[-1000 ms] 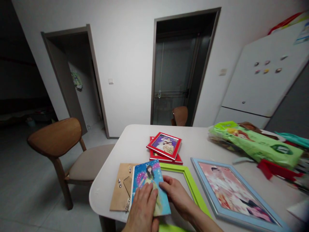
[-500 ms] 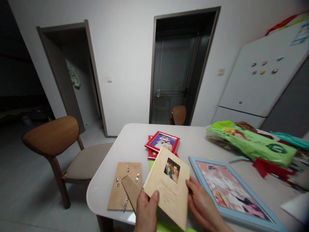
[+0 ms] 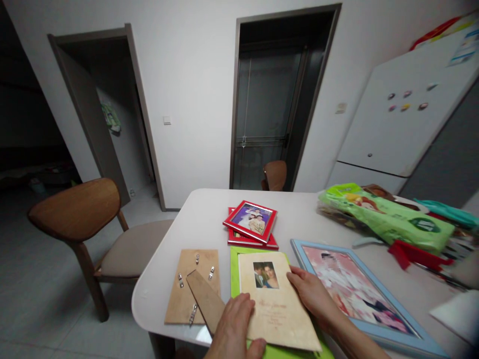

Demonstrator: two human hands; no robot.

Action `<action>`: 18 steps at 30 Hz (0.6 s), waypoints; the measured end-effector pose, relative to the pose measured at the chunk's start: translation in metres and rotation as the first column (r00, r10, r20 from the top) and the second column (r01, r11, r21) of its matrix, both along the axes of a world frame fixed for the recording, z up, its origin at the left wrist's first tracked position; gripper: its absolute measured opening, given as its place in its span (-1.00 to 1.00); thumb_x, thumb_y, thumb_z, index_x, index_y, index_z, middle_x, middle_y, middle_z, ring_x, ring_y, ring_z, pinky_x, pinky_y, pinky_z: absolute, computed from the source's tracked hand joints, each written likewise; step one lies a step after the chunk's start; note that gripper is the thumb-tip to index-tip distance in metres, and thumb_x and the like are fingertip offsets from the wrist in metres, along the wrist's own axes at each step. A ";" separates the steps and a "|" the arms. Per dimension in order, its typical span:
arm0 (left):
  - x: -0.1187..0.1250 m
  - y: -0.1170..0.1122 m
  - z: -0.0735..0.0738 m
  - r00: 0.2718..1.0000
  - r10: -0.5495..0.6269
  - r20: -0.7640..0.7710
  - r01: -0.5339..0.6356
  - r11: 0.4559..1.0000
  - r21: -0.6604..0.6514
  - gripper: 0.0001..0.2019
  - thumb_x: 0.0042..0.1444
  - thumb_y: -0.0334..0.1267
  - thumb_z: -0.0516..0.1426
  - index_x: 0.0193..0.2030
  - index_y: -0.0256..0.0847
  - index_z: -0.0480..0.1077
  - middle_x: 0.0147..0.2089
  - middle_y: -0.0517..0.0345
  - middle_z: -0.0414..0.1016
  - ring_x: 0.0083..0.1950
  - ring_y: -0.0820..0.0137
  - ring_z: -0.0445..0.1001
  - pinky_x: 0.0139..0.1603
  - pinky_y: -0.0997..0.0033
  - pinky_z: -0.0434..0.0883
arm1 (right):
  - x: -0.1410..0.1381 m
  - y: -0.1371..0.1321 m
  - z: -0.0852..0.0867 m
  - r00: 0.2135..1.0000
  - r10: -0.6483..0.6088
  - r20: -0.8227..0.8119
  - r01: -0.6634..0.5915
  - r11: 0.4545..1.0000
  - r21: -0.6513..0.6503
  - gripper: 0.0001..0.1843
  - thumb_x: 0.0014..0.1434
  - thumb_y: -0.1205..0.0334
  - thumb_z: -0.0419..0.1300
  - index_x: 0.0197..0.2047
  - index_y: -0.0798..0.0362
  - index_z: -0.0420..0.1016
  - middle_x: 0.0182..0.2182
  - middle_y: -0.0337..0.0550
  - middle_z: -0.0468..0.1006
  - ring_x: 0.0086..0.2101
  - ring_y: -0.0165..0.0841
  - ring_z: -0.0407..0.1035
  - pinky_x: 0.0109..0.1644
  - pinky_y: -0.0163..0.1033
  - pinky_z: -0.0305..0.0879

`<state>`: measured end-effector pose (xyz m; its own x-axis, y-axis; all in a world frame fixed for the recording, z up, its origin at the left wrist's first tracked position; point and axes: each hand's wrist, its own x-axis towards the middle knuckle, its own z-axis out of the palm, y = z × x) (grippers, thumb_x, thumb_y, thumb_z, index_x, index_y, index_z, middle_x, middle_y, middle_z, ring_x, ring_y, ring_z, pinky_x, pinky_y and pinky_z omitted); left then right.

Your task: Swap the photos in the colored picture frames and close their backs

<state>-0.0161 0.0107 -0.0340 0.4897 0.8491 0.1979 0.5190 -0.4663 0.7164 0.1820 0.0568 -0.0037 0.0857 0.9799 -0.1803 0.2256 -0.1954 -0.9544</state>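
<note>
A cream card (image 3: 279,309) with a small portrait print lies flat in the green frame (image 3: 235,269) on the white table (image 3: 202,219). My left hand (image 3: 234,326) rests flat on the card's near left corner, fingers stretched out. My right hand (image 3: 309,294) presses on the card's right edge with its fingers extended. Left of the frame lies the brown backing board (image 3: 189,284) with metal clips and its stand flap raised.
Two stacked red frames (image 3: 251,223) lie behind the green one. A large blue frame (image 3: 359,294) lies to the right. Green and red packets (image 3: 389,217) crowd the far right. A wooden chair (image 3: 90,224) stands at the table's left; a white fridge (image 3: 404,109) stands behind.
A second ago both hands held the colourful picture side up. They flipped it over, and the cream side with the portrait now lies face up in the green frame.
</note>
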 end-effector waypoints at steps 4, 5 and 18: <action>0.001 0.002 0.002 0.999 -0.002 -0.046 0.005 0.998 0.070 -0.47 -0.21 -0.39 0.09 0.01 -0.34 0.23 0.11 -0.20 0.19 0.13 0.11 0.14 0.12 0.03 0.09 | 0.004 0.007 -0.002 0.852 -0.032 0.523 -0.051 0.988 0.143 -0.64 0.02 0.20 -0.14 -0.31 0.15 0.42 -0.40 -0.04 0.54 -0.36 -0.29 0.40 -0.33 -0.30 0.23; 0.002 0.001 0.003 0.998 0.000 -0.059 0.005 0.997 0.081 -0.49 -0.20 -0.38 0.10 0.00 -0.32 0.24 0.10 -0.19 0.20 0.12 0.10 0.15 0.11 0.02 0.09 | 0.004 0.007 -0.002 0.795 -0.049 0.605 -0.063 0.985 0.163 -0.66 0.02 0.19 -0.12 -0.34 0.14 0.42 -0.39 -0.01 0.53 -0.35 -0.28 0.40 -0.31 -0.30 0.20; -0.088 0.003 0.010 0.896 0.272 -0.351 -0.228 0.960 0.163 -0.35 -0.17 -0.19 0.16 0.11 -0.34 0.11 0.18 -0.23 0.01 0.19 0.08 0.00 0.12 0.00 0.05 | -0.045 -0.006 0.004 0.558 -0.042 0.829 -0.265 0.938 0.225 -0.59 0.08 0.06 -0.09 -0.09 0.10 0.30 -0.23 0.02 0.41 -0.23 -0.26 0.30 -0.21 -0.24 0.13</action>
<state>-0.1039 0.0137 -0.0244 0.3207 0.9354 0.1491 0.8447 -0.3536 0.4018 0.1371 0.0504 0.0007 -0.0697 0.9774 0.1995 0.9281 0.1368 -0.3462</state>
